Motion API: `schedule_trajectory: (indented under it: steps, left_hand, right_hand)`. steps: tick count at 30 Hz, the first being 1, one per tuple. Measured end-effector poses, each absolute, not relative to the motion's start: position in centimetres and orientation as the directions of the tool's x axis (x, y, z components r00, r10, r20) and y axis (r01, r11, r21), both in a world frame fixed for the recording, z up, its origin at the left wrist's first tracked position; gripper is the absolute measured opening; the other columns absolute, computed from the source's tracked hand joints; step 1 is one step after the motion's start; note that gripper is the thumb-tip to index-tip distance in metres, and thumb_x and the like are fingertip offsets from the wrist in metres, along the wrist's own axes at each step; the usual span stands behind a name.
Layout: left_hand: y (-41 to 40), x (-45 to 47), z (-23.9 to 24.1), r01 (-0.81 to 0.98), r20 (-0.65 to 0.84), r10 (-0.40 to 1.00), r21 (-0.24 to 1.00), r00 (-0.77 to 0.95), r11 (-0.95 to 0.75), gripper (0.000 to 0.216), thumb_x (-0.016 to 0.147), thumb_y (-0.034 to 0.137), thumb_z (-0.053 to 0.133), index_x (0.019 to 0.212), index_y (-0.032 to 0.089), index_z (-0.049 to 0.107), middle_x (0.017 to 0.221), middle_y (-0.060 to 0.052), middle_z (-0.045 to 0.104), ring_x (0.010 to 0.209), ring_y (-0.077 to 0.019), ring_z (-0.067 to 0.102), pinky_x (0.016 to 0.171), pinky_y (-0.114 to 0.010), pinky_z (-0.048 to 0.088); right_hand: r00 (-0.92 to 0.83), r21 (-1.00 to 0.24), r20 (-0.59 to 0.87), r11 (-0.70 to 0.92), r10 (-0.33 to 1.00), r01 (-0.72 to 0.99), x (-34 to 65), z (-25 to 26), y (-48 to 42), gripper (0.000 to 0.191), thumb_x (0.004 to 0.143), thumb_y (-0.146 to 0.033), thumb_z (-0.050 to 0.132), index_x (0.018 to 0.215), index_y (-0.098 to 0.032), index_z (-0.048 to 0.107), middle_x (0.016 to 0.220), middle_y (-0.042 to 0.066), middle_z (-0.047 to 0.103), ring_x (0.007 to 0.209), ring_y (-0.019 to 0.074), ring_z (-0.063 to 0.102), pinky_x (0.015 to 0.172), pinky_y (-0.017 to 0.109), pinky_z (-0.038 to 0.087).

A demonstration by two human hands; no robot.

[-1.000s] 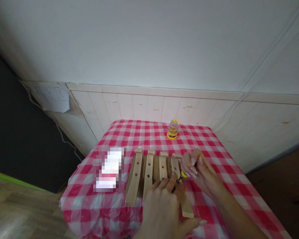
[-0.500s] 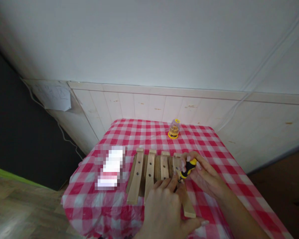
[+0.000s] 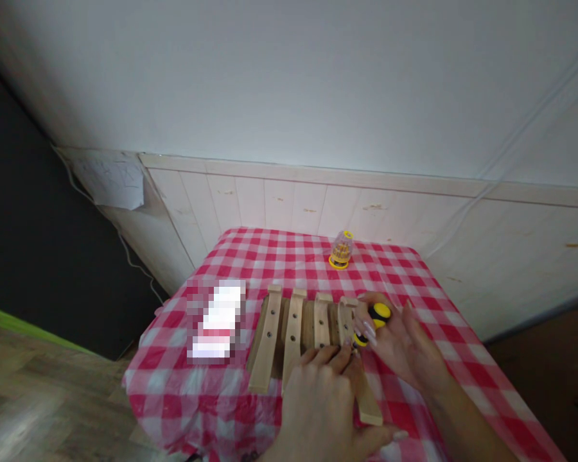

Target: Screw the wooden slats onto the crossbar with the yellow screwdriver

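My right hand [image 3: 383, 330] is closed around a yellow and black screwdriver [image 3: 379, 313], which leans down toward the rightmost wooden slat [image 3: 366, 401]. Its tip is hidden behind my left fingers. My left hand [image 3: 320, 398] lies palm down across the slats, fingers laid on the wood beside the screwdriver and thumb stretched out to the right. Several pale slats, among them the leftmost one [image 3: 264, 353], lie side by side over a darker wooden board [image 3: 307, 321]. Dark screw heads [image 3: 269, 334] show in them, and each has a small block at its far end.
Behind the slats stands a clear, yellow-based bit case [image 3: 340, 250]. A blurred-out white object [image 3: 219, 321] lies to the left. The red checked tablecloth [image 3: 279, 247] covers a table against the panelled wall [image 3: 279, 208]. A dark panel [image 3: 43, 224] rises at the left.
My right hand has turned around the screwdriver, its fingers now wrapped over the front of the handle. My left hand stays on the slats. The whole view has shifted slightly.
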State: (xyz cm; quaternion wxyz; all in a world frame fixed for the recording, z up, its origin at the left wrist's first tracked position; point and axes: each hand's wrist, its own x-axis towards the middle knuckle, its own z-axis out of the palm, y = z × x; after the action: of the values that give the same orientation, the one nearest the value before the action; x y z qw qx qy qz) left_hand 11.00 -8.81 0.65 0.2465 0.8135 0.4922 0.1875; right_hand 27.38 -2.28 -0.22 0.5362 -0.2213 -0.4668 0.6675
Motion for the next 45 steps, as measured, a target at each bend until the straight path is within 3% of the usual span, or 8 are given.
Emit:
schedule_trajectory:
  steps: [4, 7, 13, 16, 23, 28, 31, 45]
  left_hand:
    - [-8.7, 11.1, 0.9, 0.712, 0.064, 0.892, 0.578, 0.447, -0.399, 0.063, 0.076, 0.064, 0.086, 0.118, 0.019, 0.079, 0.132, -0.011, 0.073, 0.12, -0.0398, 0.067, 0.105, -0.058, 0.054]
    - [-8.7, 11.0, 1.2, 0.71, 0.061, 0.891, 0.58, 0.451, -0.399, 0.064, 0.075, 0.067, 0.086, 0.117, 0.019, 0.079, 0.133, -0.011, 0.073, 0.12, -0.0398, 0.067, 0.105, -0.057, 0.054]
    - [-8.8, 10.9, 1.6, 0.722, 0.025, 0.888, 0.571, 0.459, -0.39, 0.072, 0.074, 0.069, 0.086, 0.123, 0.016, 0.077, 0.136, -0.013, 0.071, 0.123, -0.0398, 0.066, 0.109, -0.057, 0.052]
    - [-8.8, 10.9, 2.0, 0.741, 0.011, 0.89, 0.55, 0.455, -0.386, 0.073, 0.074, 0.069, 0.087, 0.123, 0.017, 0.077, 0.137, -0.013, 0.07, 0.12, -0.0403, 0.067, 0.105, -0.056, 0.055]
    - [-8.8, 10.9, 2.5, 0.764, -0.027, 0.895, 0.532, 0.446, -0.364, 0.07, 0.075, 0.068, 0.086, 0.122, 0.018, 0.078, 0.133, -0.014, 0.072, 0.118, -0.0407, 0.068, 0.104, -0.057, 0.055]
    - [-8.8, 11.0, 2.6, 0.768, -0.04, 0.894, 0.531, 0.446, -0.359, 0.071, 0.075, 0.069, 0.086, 0.122, 0.017, 0.077, 0.137, -0.015, 0.07, 0.12, -0.0412, 0.067, 0.106, -0.058, 0.054]
    - [-8.8, 11.0, 2.4, 0.751, -0.028, 0.886, 0.543, 0.463, -0.375, 0.071, 0.076, 0.068, 0.085, 0.124, 0.017, 0.077, 0.139, -0.013, 0.069, 0.124, -0.0413, 0.065, 0.11, -0.058, 0.051]
    - [-8.7, 10.8, 1.6, 0.717, 0.013, 0.888, 0.585, 0.46, -0.38, 0.072, 0.076, 0.066, 0.085, 0.126, 0.015, 0.075, 0.136, -0.012, 0.071, 0.123, -0.0394, 0.065, 0.108, -0.058, 0.052]
  right_hand:
    - [-0.35, -0.889, 0.145, -0.034, 0.926, -0.457, 27.5, 0.0, -2.4, 0.036, 0.092, -0.06, 0.071, 0.094, -0.025, 0.073, 0.073, 0.0, 0.055, 0.066, 0.0169, 0.052, 0.065, 0.03, 0.05]
    - [-0.378, -0.917, 0.19, 0.026, 0.906, -0.398, 27.5, 0.6, -2.6, 0.034, 0.092, -0.058, 0.072, 0.089, -0.025, 0.071, 0.076, 0.001, 0.058, 0.068, 0.0175, 0.054, 0.066, 0.031, 0.051]
    - [-0.425, -0.929, 0.308, 0.173, 0.851, -0.328, 27.8, 0.6, -2.8, 0.028, 0.099, -0.055, 0.064, 0.102, -0.027, 0.068, 0.09, 0.004, 0.066, 0.078, 0.0206, 0.062, 0.079, 0.039, 0.054]
    - [-0.438, -0.919, 0.34, 0.195, 0.832, -0.342, 27.9, 0.5, -2.8, 0.023, 0.1, -0.052, 0.065, 0.105, -0.029, 0.066, 0.09, 0.003, 0.065, 0.077, 0.0191, 0.061, 0.076, 0.036, 0.053]
    - [-0.434, -0.903, 0.322, 0.135, 0.841, -0.409, 27.2, 0.5, -2.8, 0.023, 0.096, -0.052, 0.071, 0.102, -0.03, 0.066, 0.079, -0.002, 0.056, 0.066, 0.015, 0.047, 0.064, 0.029, 0.043]
    - [-0.404, -0.903, 0.23, 0.039, 0.885, -0.428, 26.9, 0.5, -2.7, 0.042, 0.093, -0.068, 0.063, 0.097, -0.026, 0.07, 0.079, 0.001, 0.058, 0.068, 0.0187, 0.052, 0.065, 0.034, 0.048]
    - [-0.399, -0.912, 0.203, 0.024, 0.894, -0.409, 27.0, 0.7, -2.6, 0.038, 0.094, -0.064, 0.064, 0.094, -0.026, 0.07, 0.075, 0.001, 0.06, 0.071, 0.0211, 0.058, 0.07, 0.037, 0.052]
    - [-0.388, -0.945, 0.322, 0.264, 0.864, -0.195, 29.0, -1.0, -2.5, 0.032, 0.1, -0.058, 0.06, 0.102, -0.026, 0.067, 0.098, 0.007, 0.07, 0.09, 0.0253, 0.067, 0.083, 0.04, 0.054]
